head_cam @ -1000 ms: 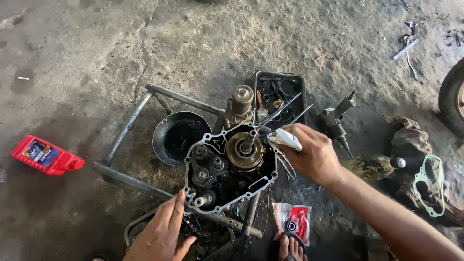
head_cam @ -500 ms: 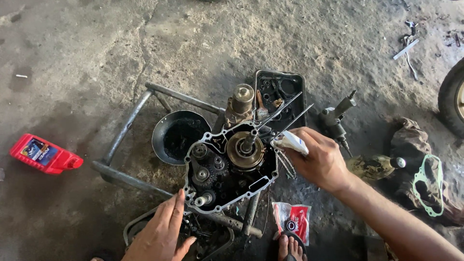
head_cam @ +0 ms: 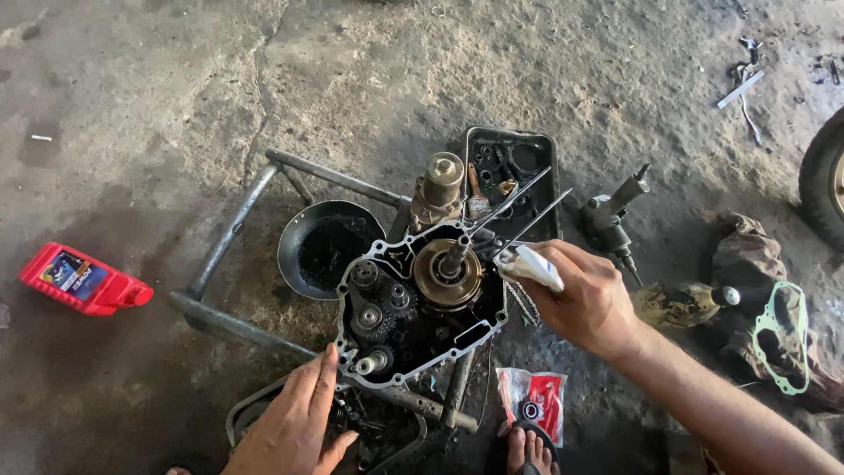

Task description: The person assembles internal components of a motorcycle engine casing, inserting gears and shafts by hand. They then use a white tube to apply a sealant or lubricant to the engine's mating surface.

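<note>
Head view: right hand [head_cam: 591, 303] grips a white tube [head_cam: 530, 266] at three o'clock of the open engine case [head_cam: 413, 303]; left hand [head_cam: 294, 422], fingers spread, steadies its seven o'clock corner.

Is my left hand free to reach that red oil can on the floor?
Probably yes: the left hand holds nothing, only resting by the engine case, and bare floor lies between it and the red can.

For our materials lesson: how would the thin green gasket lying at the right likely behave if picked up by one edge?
The green gasket is a thin outline with an open middle, so it would probably flop and feel light. Draped over a crumpled rag, it already seems to bend. Its narrow strips look easy to tear.
</note>
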